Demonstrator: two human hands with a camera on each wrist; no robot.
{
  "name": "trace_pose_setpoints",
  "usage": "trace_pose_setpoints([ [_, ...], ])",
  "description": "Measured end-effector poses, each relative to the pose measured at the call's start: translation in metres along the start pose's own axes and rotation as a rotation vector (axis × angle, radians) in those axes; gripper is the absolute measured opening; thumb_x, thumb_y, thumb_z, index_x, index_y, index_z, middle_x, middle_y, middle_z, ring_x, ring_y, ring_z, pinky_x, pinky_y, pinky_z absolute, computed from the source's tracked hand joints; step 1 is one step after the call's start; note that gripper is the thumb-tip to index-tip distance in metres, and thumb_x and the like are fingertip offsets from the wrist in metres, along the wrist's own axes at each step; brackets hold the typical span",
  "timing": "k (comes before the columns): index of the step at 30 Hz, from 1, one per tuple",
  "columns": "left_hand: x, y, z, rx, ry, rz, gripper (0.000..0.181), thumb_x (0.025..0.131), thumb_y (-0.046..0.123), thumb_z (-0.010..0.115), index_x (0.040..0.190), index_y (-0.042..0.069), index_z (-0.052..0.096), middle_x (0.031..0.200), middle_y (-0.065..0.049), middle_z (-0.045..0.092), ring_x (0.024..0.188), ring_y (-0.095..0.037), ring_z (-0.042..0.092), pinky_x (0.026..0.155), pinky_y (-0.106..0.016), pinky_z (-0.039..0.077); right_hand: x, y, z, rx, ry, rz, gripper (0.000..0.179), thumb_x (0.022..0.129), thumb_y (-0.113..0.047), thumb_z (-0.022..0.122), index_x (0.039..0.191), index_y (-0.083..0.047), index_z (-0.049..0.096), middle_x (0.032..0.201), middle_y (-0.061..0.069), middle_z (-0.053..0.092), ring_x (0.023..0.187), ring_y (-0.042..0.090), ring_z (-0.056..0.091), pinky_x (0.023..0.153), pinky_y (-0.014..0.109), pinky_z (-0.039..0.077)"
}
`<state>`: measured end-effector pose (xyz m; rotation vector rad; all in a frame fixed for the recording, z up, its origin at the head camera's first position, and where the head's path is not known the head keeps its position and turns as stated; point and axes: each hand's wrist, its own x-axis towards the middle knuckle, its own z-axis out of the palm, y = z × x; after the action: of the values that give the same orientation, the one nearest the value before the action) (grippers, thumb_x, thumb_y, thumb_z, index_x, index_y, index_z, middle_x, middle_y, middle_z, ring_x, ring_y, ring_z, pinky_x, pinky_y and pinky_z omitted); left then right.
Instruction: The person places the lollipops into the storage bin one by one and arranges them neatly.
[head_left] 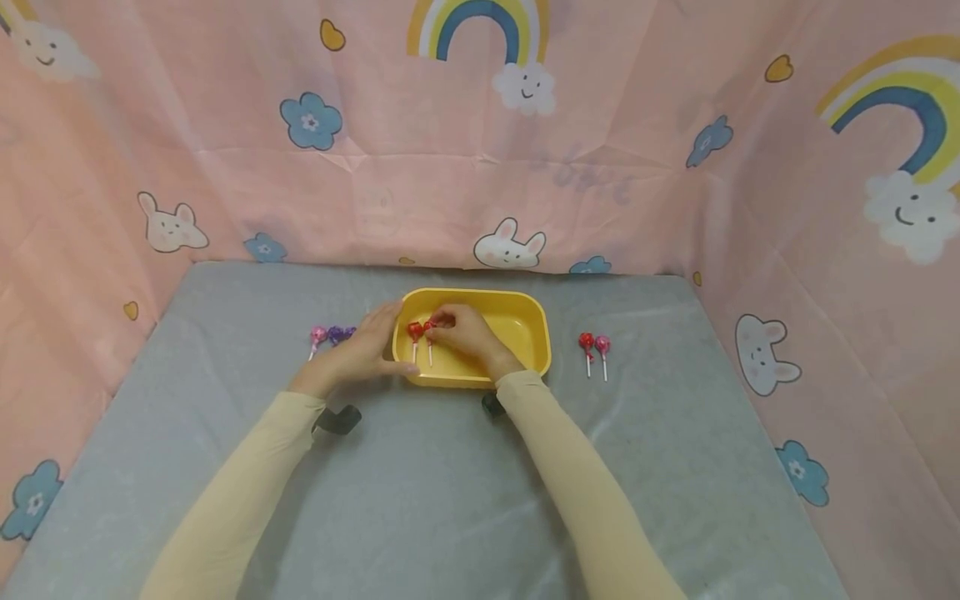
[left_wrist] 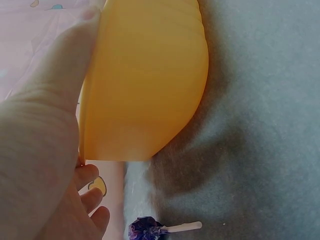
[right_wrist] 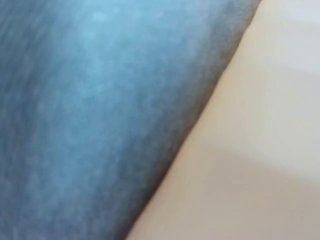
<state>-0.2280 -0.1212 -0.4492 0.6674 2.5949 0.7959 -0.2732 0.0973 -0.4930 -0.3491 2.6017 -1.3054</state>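
Observation:
A yellow plastic box (head_left: 517,333) stands on the table. My left hand (head_left: 366,346) is spread against its left end, with the thumb over the near rim and the fingers along the left side. In the left wrist view, the thumb (left_wrist: 75,60) lies along the rim of the box. My right hand (head_left: 465,331) reaches inside and pinches a red lollipop (head_left: 429,327) by its wrapped head. Beside it in the box lies another red lollipop (head_left: 415,332), its stick toward me. The right wrist view shows only grey cloth and a pale blurred surface, no fingers.
Left of the box lie a pink lollipop (head_left: 318,335) and purple lollipops (head_left: 336,335), partly hidden by my left hand. To the right are a red lollipop (head_left: 587,342) and a pink lollipop (head_left: 602,344). Pink printed cloth (head_left: 420,200) walls the grey table (head_left: 420,500).

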Motion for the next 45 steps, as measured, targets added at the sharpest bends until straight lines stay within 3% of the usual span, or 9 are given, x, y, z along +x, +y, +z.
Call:
trace_pose_setpoints([
  [45, 0.0010, -0.0023, 0.0010, 0.003, 0.007, 0.006, 0.121, 0.080, 0.056, 0.075, 0.159, 0.009, -0.004, 0.167, -0.019, 0.003, 0.155, -0.041, 0.002, 0.125, -0.059, 0.012, -0.0061, -0.0056, -0.0036, -0.065, 0.010, 0.039, 0.028, 0.089, -0.030, 0.074, 0.107, -0.010, 0.069, 0.093, 0.005, 0.065, 0.086, 0.020, 0.058, 0.076, 0.024, 0.051],
])
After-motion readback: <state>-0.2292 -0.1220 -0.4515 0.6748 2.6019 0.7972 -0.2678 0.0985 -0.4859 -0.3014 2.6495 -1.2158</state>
